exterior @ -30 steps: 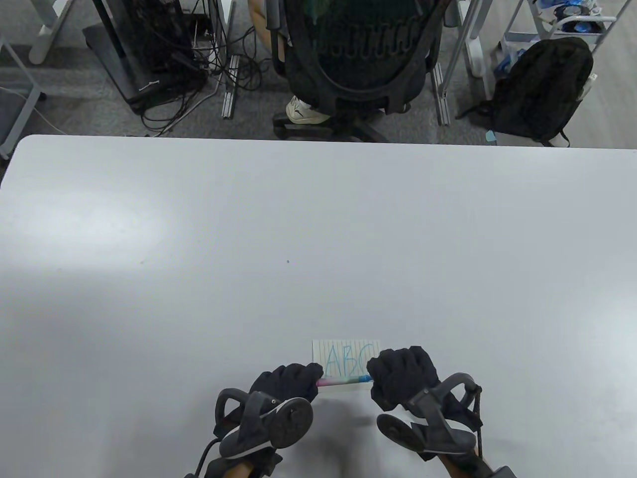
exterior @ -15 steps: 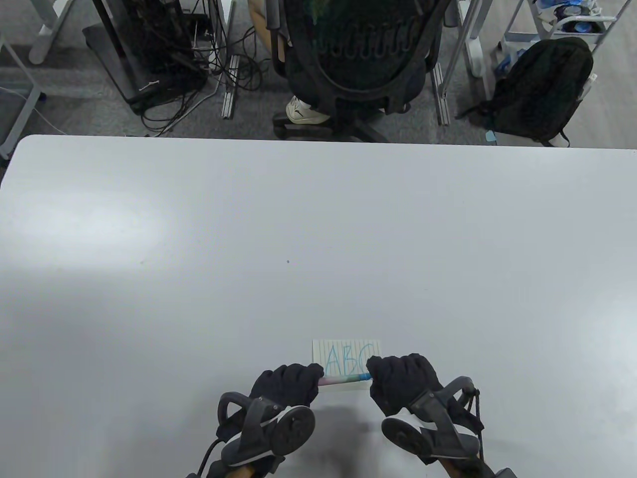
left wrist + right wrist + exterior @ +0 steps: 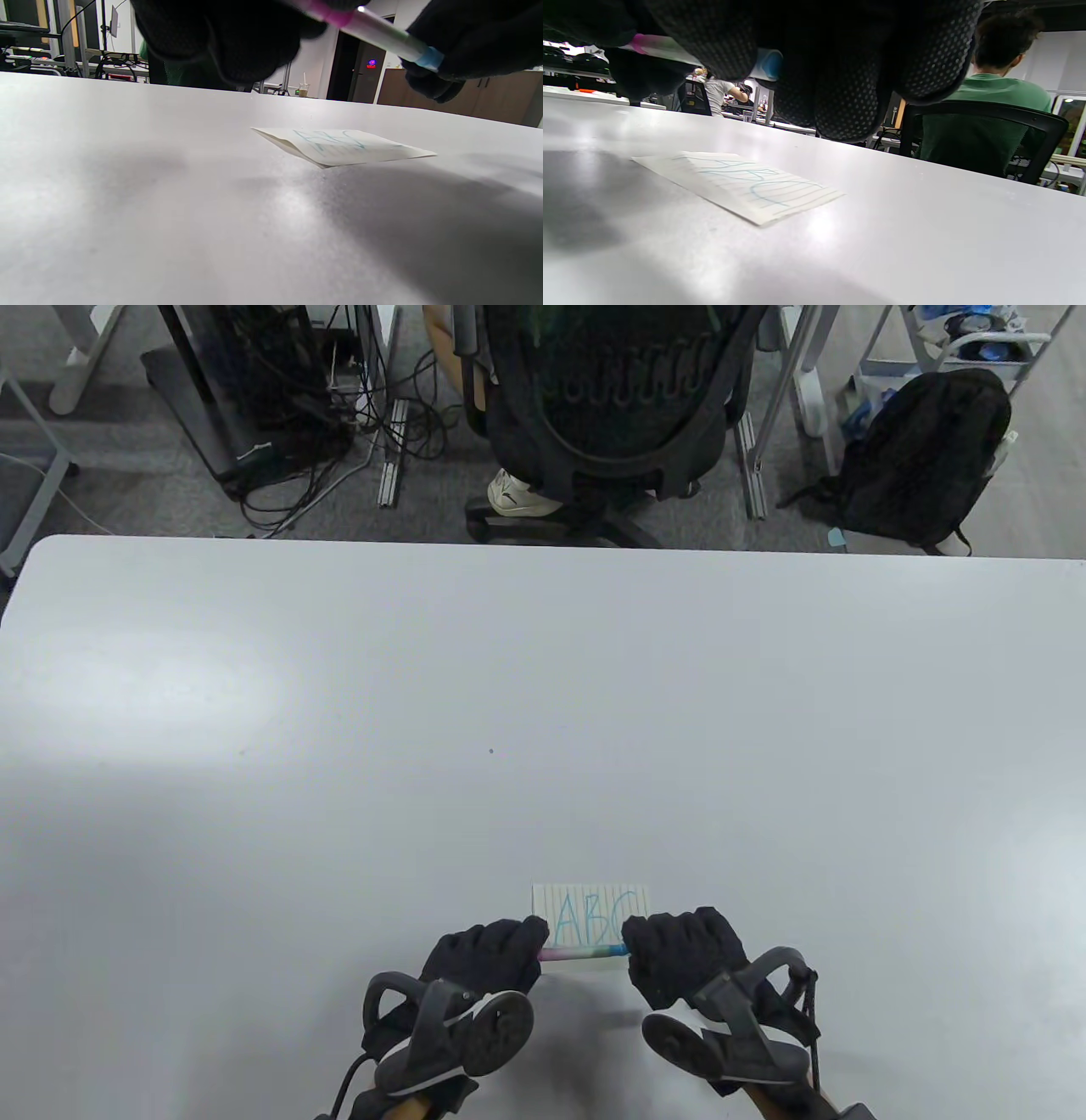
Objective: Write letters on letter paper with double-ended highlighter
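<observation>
The double-ended highlighter (image 3: 584,954) hangs level above the near edge of the letter paper (image 3: 590,912), its pink end gripped by the left hand (image 3: 488,954) and its blue end by the right hand (image 3: 679,954). The paper, lying flat on the table (image 3: 543,687), reads "ABC" in blue. The writing looks done and the blue end is probably being capped, though the fingers hide it; next calls for a straight push along the barrel.

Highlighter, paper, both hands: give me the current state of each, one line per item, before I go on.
Highlighter: lifted off the table, roughly level, pink end left, blue end right.
Letter paper: flat on the table, "ABC" written in blue, nothing touching it.
Left hand: fingers curled round the pink end.
Right hand: fingers curled round the blue end.
</observation>
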